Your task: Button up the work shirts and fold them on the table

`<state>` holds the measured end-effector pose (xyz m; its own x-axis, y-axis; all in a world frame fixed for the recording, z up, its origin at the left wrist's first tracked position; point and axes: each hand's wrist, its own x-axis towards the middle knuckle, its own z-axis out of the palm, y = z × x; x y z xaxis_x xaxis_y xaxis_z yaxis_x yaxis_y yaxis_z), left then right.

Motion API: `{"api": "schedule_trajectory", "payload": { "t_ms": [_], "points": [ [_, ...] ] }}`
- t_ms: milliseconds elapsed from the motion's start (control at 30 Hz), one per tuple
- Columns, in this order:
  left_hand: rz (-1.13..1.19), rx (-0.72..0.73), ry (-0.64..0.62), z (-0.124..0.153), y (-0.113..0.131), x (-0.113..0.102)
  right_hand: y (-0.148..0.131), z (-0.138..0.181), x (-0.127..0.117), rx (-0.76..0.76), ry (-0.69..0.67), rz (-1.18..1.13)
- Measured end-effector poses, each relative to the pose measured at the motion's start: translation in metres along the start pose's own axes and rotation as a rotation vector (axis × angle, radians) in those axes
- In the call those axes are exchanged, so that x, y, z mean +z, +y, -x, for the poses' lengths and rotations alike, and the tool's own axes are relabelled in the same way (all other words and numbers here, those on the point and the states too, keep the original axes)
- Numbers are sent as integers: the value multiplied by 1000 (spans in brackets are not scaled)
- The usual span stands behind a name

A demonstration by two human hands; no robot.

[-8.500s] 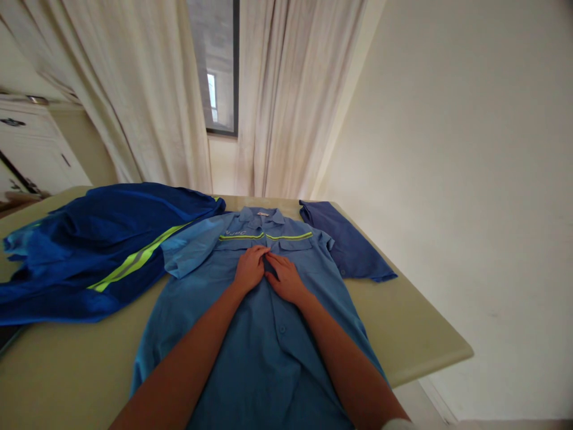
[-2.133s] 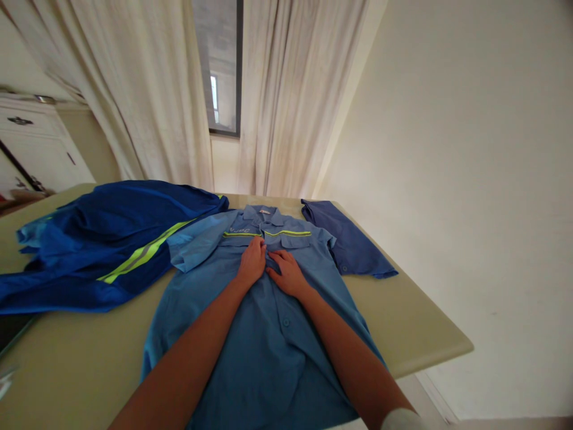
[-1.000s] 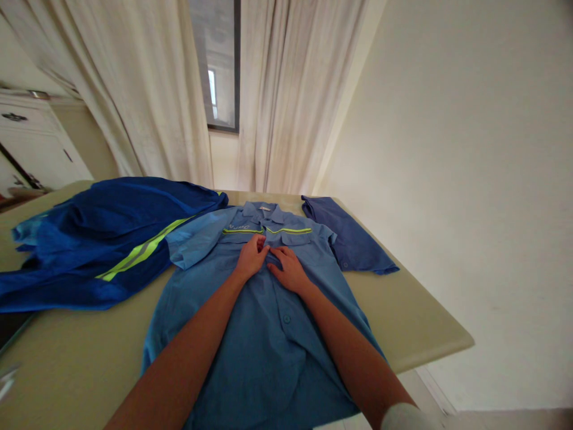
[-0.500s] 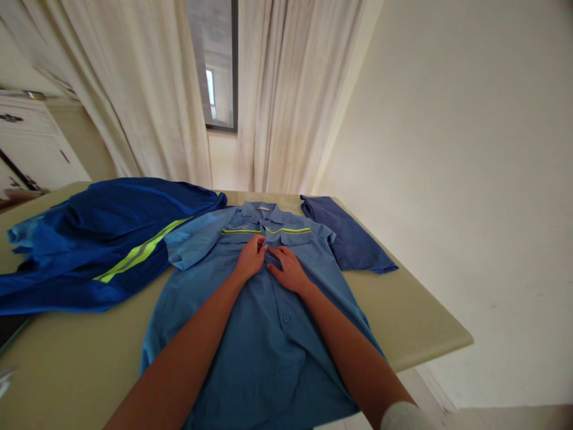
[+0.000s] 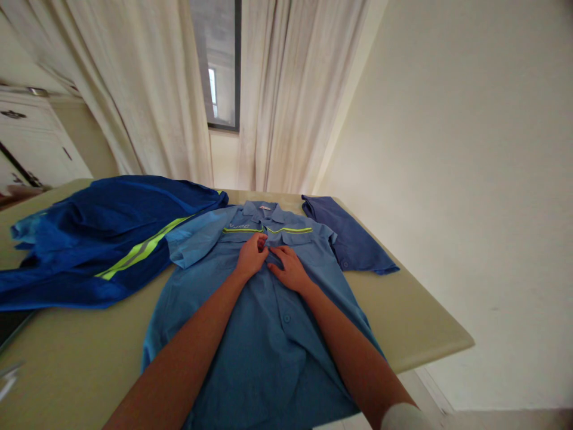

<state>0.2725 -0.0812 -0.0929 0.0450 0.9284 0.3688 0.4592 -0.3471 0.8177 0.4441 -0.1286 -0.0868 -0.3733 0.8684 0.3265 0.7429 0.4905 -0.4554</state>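
A light blue short-sleeved work shirt (image 5: 250,334) lies front up on the table, collar at the far end, a thin yellow-green stripe across its chest. On its front opening, just below the chest stripe, my left hand (image 5: 253,255) is closed, thumb and fingers pinching the edge of the cloth. Beside it my right hand (image 5: 290,270) bends over the same edge, fingertips and thumb on the fabric. The bit of cloth between the two hands is mostly hidden by the fingers. Lower on the opening, a button (image 5: 287,319) shows.
A dark blue garment with a reflective band (image 5: 143,251) is heaped on the left of the table (image 5: 430,322). Folded darker blue cloth (image 5: 344,233) lies at the right, by the shirt's sleeve. Something dark (image 5: 13,331) and a small whitish object (image 5: 8,382) are at the left edge.
Both hands stay at the same spot on the shirt's opening, with only slight finger movement. The view has shifted very slightly.
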Motion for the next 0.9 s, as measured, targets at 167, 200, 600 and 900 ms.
{"api": "schedule_trajectory", "payload": {
  "t_ms": [167, 200, 600, 900],
  "points": [
    [-59, -7, 10, 0, 1, 0, 0, 0, -1, -6, -24, 20],
    [-65, -11, 8, 0, 2, 0, -1, 0, -2, -6, -28, 25],
    [-153, 108, -105, 4, 5, -3, -2, 0, -3, -11, -30, 37],
    [-277, 130, -118, 8, 10, -3, -4, -1, -5, -11, -15, 18]
  ]
}}
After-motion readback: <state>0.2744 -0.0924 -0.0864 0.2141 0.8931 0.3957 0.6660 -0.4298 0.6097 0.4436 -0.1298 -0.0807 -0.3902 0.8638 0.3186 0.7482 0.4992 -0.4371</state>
